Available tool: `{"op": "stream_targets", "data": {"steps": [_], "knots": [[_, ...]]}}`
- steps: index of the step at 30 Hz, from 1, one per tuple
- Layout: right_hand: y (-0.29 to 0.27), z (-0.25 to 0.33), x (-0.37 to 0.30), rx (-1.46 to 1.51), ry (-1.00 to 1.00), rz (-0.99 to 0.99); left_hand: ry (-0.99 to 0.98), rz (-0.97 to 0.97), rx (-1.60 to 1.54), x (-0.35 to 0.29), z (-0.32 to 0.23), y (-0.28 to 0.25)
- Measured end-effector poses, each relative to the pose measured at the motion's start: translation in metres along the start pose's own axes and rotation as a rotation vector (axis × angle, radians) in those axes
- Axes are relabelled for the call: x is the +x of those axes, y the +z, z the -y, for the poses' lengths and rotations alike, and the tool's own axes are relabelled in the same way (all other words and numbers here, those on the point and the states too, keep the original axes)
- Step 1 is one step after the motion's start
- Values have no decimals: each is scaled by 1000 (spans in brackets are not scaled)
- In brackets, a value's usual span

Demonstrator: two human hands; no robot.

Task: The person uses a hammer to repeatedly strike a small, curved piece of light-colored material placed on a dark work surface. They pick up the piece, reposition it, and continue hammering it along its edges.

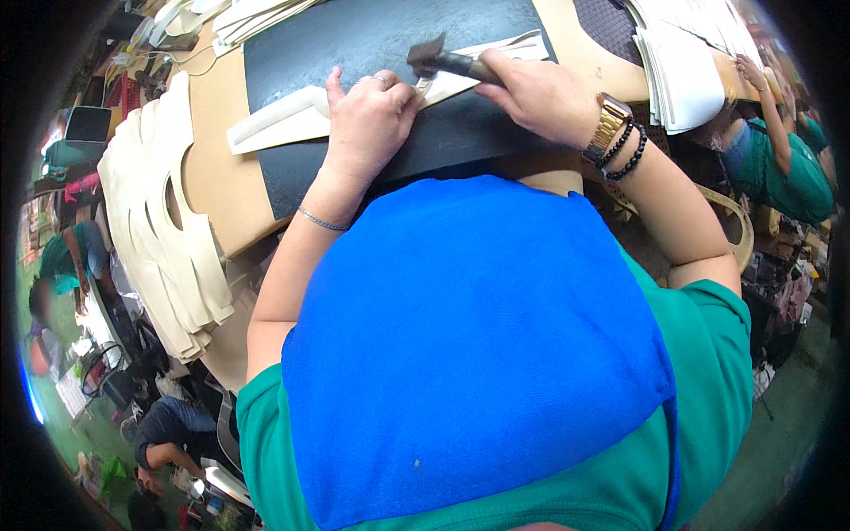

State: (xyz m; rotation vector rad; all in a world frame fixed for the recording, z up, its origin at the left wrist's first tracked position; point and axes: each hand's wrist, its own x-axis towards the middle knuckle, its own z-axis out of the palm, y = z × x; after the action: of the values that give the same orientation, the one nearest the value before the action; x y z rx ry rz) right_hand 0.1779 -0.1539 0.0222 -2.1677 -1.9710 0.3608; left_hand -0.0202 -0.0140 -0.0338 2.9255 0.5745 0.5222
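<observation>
A hammer [452, 64] is in my right hand [544, 99], fingers closed round its dark handle. Its metal head hangs just right of and above my left fingertips. My left hand [370, 111] presses on a long cream leather-like piece [283, 122], its fingers bent and drawn together at the folded edge, the little finger sticking out. What lies under the fingertips is hidden. The piece runs slantwise across a black board [310, 53], its right end [522, 44] reaching past the hammer.
Cream cut pieces hang in layers over the table's left edge [155, 203]. White sheets [677, 75] are stacked at the right, beside a dark textured pad [606, 31]. More cut strips [257, 19] lie at the back. Co-workers [784, 168] are at both sides.
</observation>
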Motion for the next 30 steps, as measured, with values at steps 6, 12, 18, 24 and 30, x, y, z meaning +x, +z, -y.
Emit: {"op": "stream_targets", "data": {"steps": [6,12,18,24,30], "knots": [[4,-2,4,36,-50,-77,-275,272,-390,1,16,-16],[-5,15,8,-26,51,114,-161,120,-161,-15,8,-13],[4,11,9,45,-64,28,-289,287,-385,-16,22,-20],[0,23,4,9,34,105,-162,135,-251,-27,20,-26],[17,10,0,113,-121,-54,-22,120,-315,-33,30,-34]]}}
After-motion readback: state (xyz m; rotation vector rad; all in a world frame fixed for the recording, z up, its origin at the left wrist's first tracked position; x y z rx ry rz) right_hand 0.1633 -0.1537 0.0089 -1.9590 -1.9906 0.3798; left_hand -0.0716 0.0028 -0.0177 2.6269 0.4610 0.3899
